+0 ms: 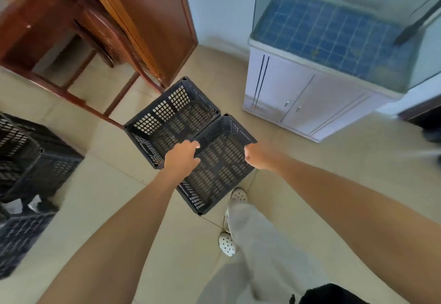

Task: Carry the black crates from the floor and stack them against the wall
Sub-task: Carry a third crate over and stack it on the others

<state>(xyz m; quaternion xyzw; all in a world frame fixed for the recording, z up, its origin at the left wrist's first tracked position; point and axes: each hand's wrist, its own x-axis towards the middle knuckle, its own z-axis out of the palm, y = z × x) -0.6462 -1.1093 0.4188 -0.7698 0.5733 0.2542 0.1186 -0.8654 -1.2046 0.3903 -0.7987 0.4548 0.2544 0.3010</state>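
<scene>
At frame centre, the left hand [182, 157] and right hand [256, 158] grip opposite rims of the near crate [219, 165] — fingers curled closed, likely for a balanced lift — beside the far crate [170, 118] on the floor [107, 184].

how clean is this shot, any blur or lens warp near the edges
Head view: the two crates in the middle and both hands, left and right, are fairly sharp; the stacked crates at the left edge are smeared; wide-angle warp bends the wooden desk and fish tank.
</scene>
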